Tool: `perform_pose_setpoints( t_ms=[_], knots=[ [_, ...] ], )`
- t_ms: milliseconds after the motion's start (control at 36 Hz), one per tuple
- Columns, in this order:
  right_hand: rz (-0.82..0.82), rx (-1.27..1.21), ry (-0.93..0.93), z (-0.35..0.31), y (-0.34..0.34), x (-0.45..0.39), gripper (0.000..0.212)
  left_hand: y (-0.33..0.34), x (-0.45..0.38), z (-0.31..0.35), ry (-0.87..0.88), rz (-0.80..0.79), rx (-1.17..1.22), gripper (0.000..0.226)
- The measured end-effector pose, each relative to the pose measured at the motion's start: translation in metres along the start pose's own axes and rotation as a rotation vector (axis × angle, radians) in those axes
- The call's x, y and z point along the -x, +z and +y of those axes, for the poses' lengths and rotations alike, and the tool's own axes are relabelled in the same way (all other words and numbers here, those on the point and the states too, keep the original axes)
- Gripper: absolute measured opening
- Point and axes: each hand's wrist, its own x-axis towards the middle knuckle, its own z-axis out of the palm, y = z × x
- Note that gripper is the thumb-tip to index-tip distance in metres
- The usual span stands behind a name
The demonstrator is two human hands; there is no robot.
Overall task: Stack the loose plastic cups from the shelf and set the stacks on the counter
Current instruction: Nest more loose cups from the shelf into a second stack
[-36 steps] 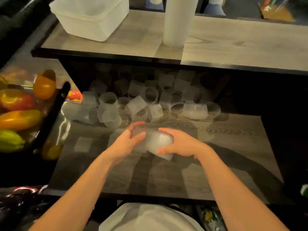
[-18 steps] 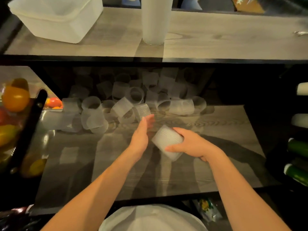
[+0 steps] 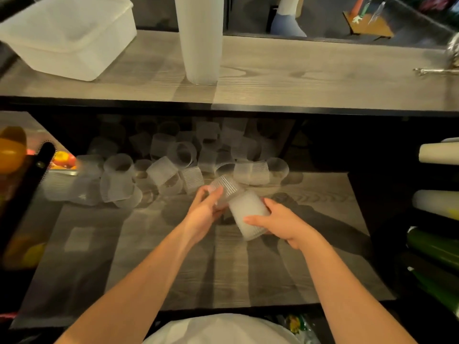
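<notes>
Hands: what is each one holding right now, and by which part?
Right hand grips the cup stack round its side wall. Left hand holds a single ribbed cup by its side.

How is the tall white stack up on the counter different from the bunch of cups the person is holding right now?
The tall stack stands upright on the counter, untouched; the held stack is tilted above the shelf, gripped by the right hand.
The tall stack is far longer; the held stack is short.
The left hand holds a single cup at the held stack's end; nothing meets the tall stack.
Both look like nested translucent ribbed cups.
</notes>
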Motion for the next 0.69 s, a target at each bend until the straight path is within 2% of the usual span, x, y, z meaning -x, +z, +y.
perform_pose_setpoints(
  t_ms=[83, 139, 194, 333, 444, 556, 583, 639, 667, 694],
  knots=[
    [-0.048, 0.105, -0.047, -0.008, -0.003, -0.005, 0.113, 0.001, 0.001, -0.001, 0.038, 0.008, 0.025, 0.031],
    [-0.078, 0.166, -0.074, -0.012, -0.004, -0.009, 0.099, 0.001, 0.005, 0.0, 0.076, 0.024, -0.105, 0.023],
    [-0.109, 0.211, -0.104, -0.016, -0.004, -0.012, 0.092, 0.0, 0.008, 0.001, 0.081, 0.0, -0.193, 0.032],
    [-0.131, 0.253, -0.137, -0.025, 0.002, -0.027, 0.094, -0.011, 0.009, 0.015, 0.088, 0.015, -0.289, 0.048],
    [-0.125, 0.099, -0.144, -0.034, 0.009, -0.04, 0.094, -0.021, 0.004, 0.017, 0.152, 0.087, -0.385, 0.064],
    [-0.126, 0.116, -0.18, -0.041, 0.01, -0.048, 0.095, -0.017, 0.003, 0.011, 0.13, 0.045, -0.521, 0.074],
    [-0.115, 0.107, -0.179, -0.042, 0.01, -0.049, 0.092, -0.013, 0.002, 0.01, 0.154, 0.124, -0.516, 0.07],
    [-0.066, 0.103, -0.169, -0.042, 0.01, -0.053, 0.09, -0.011, -0.008, 0.01, 0.166, 0.42, -0.456, 0.059],
    [-0.04, 0.106, -0.161, -0.041, 0.01, -0.055, 0.091, -0.011, -0.016, 0.01, 0.139, 0.545, -0.409, 0.059],
    [-0.024, 0.112, -0.146, -0.039, 0.009, -0.057, 0.094, -0.013, -0.027, 0.009, 0.088, 0.603, -0.355, 0.064]
  ],
)
